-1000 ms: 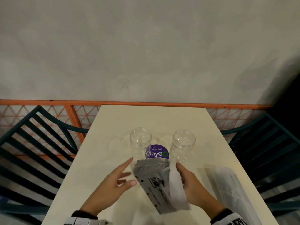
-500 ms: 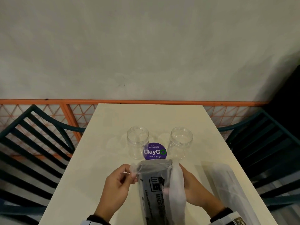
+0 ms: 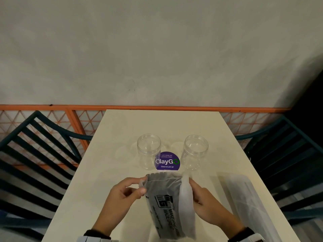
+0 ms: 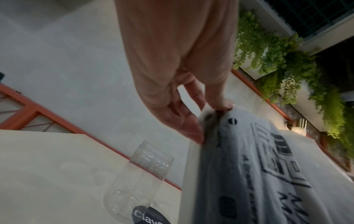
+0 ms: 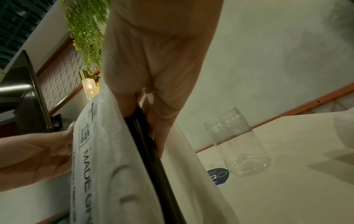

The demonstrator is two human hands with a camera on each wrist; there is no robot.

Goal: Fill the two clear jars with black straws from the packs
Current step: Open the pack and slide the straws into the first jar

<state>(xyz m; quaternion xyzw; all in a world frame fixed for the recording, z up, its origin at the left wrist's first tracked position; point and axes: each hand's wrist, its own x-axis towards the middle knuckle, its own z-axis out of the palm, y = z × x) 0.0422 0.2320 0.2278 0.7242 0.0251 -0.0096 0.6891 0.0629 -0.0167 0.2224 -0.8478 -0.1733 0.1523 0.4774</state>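
Note:
Two clear jars stand open and empty on the cream table: the left jar (image 3: 149,151) (image 4: 138,174) and the right jar (image 3: 195,151) (image 5: 239,141). In front of them I hold a translucent printed straw pack (image 3: 166,203) (image 4: 258,174) (image 5: 99,159) with black straws (image 5: 151,159) inside. My left hand (image 3: 129,191) (image 4: 210,115) pinches the pack's top left edge. My right hand (image 3: 201,196) (image 5: 141,118) grips the pack's right side, fingers curled against the straws at the opened flap.
A second pack (image 3: 244,198) lies on the table (image 3: 104,172) at the right. A round purple sticker (image 3: 167,161) sits between the jars. Dark slatted chairs (image 3: 35,163) flank the table on both sides. A wall with an orange rail (image 3: 157,107) runs behind.
My left hand went from open beside the pack to pinching its top left edge. The pack turned more upright and came nearer to me.

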